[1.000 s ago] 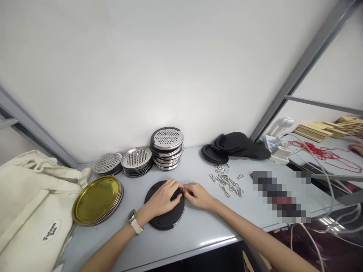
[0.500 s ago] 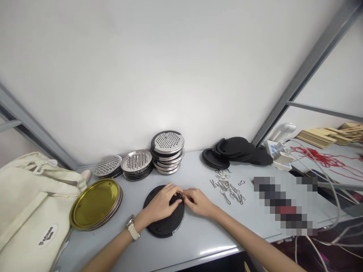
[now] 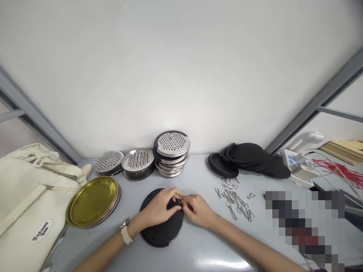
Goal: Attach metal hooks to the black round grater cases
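Observation:
A round black disc (image 3: 162,232) lies flat on the grey table, with my hands over its upper part. My left hand (image 3: 158,207) rests on the disc, and its fingertips meet those of my right hand (image 3: 198,210) near the disc's right edge. Between them is a small metal clip (image 3: 179,201), partly hidden by my fingers. A loose pile of similar metal clips (image 3: 233,200) lies to the right of my right hand. A wristwatch with a pale strap (image 3: 125,232) is on my left wrist.
Stacks of perforated steel grater discs (image 3: 171,149) and black discs (image 3: 244,158) stand along the wall. A stack of gold-coloured lids (image 3: 92,202) and a cream canvas bag (image 3: 31,200) are at left. A pixelated patch (image 3: 303,226) covers the right front.
The whole view has shifted as my head turned, and the table objects appear lower and larger. My hands stay together at the clip on the disc.

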Action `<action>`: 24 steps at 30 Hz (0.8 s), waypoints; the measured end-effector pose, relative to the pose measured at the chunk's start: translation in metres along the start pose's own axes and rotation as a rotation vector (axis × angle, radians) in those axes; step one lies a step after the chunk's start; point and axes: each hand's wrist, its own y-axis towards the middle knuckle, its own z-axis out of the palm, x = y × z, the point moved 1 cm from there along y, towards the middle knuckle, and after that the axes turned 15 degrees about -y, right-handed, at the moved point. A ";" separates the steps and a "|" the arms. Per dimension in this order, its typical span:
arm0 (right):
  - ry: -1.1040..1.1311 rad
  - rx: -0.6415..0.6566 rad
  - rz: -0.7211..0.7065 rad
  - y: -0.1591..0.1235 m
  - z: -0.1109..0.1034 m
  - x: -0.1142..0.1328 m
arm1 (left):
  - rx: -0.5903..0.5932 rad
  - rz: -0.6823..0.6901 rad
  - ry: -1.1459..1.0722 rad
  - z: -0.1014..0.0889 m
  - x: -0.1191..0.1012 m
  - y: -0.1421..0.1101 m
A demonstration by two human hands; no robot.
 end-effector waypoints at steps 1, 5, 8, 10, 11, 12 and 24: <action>-0.005 0.005 -0.011 0.002 0.000 -0.001 | -0.009 -0.008 0.007 -0.001 0.001 0.000; 0.001 0.008 -0.039 0.009 0.001 -0.004 | -0.050 -0.016 0.041 -0.004 0.002 0.002; 0.004 0.007 -0.033 0.010 0.001 -0.005 | -0.022 0.021 0.098 -0.003 0.001 0.002; 0.000 0.006 -0.025 0.008 0.001 -0.005 | 0.005 0.052 0.147 -0.002 0.000 0.001; -0.001 0.006 -0.022 0.008 0.001 -0.005 | 0.015 0.064 0.170 -0.002 0.000 0.001; 0.001 0.006 -0.022 0.007 0.001 -0.005 | 0.021 0.074 0.191 -0.001 -0.001 0.001; 0.007 0.028 -0.020 0.006 0.000 -0.004 | 0.000 0.055 0.068 -0.003 0.000 0.002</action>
